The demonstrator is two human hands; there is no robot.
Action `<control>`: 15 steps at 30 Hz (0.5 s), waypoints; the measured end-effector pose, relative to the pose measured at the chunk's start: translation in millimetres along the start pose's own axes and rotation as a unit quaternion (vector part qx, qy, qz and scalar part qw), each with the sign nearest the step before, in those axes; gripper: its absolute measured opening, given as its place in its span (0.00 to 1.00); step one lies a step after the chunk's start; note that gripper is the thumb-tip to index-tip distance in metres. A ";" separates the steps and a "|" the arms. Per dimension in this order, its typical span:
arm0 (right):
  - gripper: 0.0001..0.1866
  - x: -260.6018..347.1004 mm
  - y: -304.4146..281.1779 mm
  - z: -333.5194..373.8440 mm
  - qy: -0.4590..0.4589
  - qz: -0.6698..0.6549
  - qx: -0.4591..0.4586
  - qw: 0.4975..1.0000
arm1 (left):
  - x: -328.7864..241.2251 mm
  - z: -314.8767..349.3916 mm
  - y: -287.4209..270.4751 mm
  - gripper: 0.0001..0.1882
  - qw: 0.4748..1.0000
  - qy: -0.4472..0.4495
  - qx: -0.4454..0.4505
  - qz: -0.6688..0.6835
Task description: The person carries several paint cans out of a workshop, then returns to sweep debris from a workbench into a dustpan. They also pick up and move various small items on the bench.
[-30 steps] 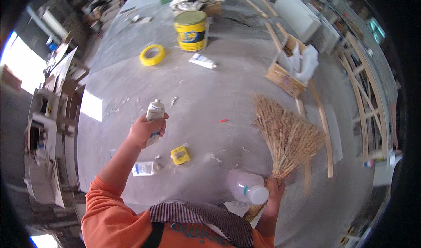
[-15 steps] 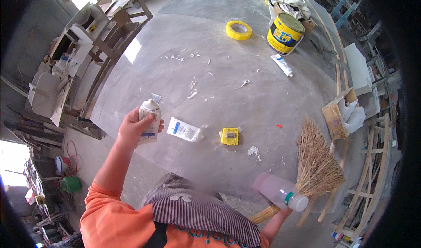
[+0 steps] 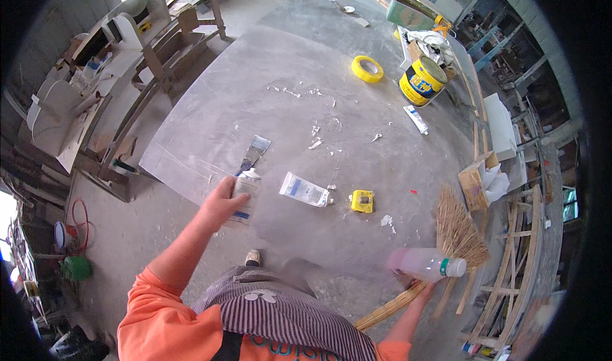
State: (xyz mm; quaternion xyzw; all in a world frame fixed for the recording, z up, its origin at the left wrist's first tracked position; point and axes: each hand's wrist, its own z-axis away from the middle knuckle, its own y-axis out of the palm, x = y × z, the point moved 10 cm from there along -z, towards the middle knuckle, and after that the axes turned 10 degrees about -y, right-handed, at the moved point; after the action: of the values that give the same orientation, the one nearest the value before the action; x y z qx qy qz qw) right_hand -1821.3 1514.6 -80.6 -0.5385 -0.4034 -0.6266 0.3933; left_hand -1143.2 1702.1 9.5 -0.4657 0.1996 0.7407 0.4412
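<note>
My left hand (image 3: 224, 197) is closed round a white tube (image 3: 247, 192) with its pale cap upward. Beside its cap lies a putty knife (image 3: 258, 147), its dark handle reaching toward that hand. To the right, a second white tube (image 3: 306, 190) and a yellow tape measure (image 3: 363, 201) lie on the grey table (image 3: 280, 125). At the lower right my right hand (image 3: 421, 284) is closed on the handle of a straw broom (image 3: 456, 228), its fingers partly hidden. A clear bottle of pink liquid (image 3: 417, 263) stands in front of that hand.
White scraps (image 3: 315, 131) are scattered over the tabletop. Farther back are a roll of yellow tape (image 3: 367, 69), a yellow can (image 3: 422, 81) and another tube (image 3: 416, 120). A cardboard box (image 3: 475, 185) is at the right edge; a wooden bench (image 3: 156, 61) stands left.
The view has tilted and shifted, so the table's contents sit lower and farther right. More of the putty knife shows beside my left hand. Both hands keep their hold.
</note>
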 end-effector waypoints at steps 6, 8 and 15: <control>0.21 -0.8 -36.3 -16.9 -0.074 0.081 -0.026 0.994 | -65.1 19.7 71.9 0.37 0.837 0.334 -0.100 -0.422; 0.21 -2.3 -41.5 -16.5 -0.075 0.083 -0.027 0.993 | -68.8 25.5 126.5 0.34 0.770 0.424 0.014 -0.477; 0.23 2.1 -14.9 5.7 -0.063 0.020 -0.005 0.998 | -44.4 -49.2 205.8 0.16 0.680 0.306 0.134 -0.653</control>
State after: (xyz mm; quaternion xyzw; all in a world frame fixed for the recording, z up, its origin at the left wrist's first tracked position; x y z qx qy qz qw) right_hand -1833.4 1525.2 -79.2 -0.5869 -0.4134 -0.5855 0.3767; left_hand -1282.8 1537.3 0.3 -0.6144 0.0661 0.0462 0.7849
